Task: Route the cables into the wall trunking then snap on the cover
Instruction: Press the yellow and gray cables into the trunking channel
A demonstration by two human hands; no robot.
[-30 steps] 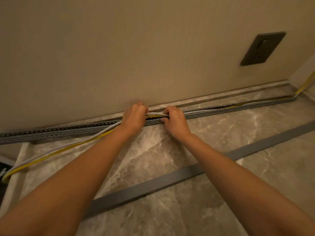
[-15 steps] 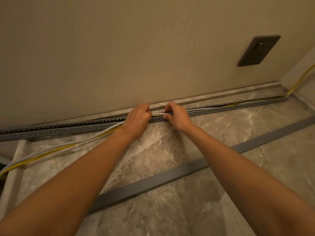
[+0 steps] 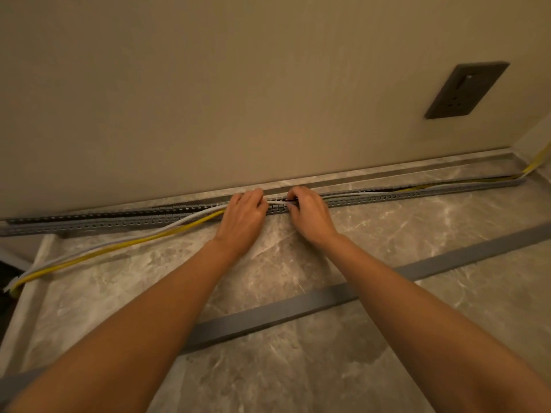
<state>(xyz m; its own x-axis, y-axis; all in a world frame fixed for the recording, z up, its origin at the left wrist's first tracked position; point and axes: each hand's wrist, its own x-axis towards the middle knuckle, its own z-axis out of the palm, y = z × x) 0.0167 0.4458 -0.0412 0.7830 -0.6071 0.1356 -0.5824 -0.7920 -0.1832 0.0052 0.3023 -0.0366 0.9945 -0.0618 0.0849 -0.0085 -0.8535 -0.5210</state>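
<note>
A grey slotted trunking [image 3: 119, 222] runs along the foot of the wall from left to right. A white cable [image 3: 125, 242] and a yellow cable [image 3: 119, 249] lie loose on the floor at the left and enter the trunking at its middle; to the right they sit inside it. My left hand [image 3: 243, 222] and my right hand [image 3: 310, 217] are side by side at the trunking's middle, fingers curled over the cables at the slotted wall. The long grey cover [image 3: 268, 318] lies on the floor under my forearms.
A dark wall socket [image 3: 466, 90] sits on the beige wall at the upper right. The floor is marbled stone tile [image 3: 298, 377]. The cables rise at the right corner [image 3: 539, 159]. A dark gap shows at the far left edge.
Both hands have stayed at the trunking's middle, with the view shifting slightly so that they sit a little right of before. The loose cables at the left lie much as before.
</note>
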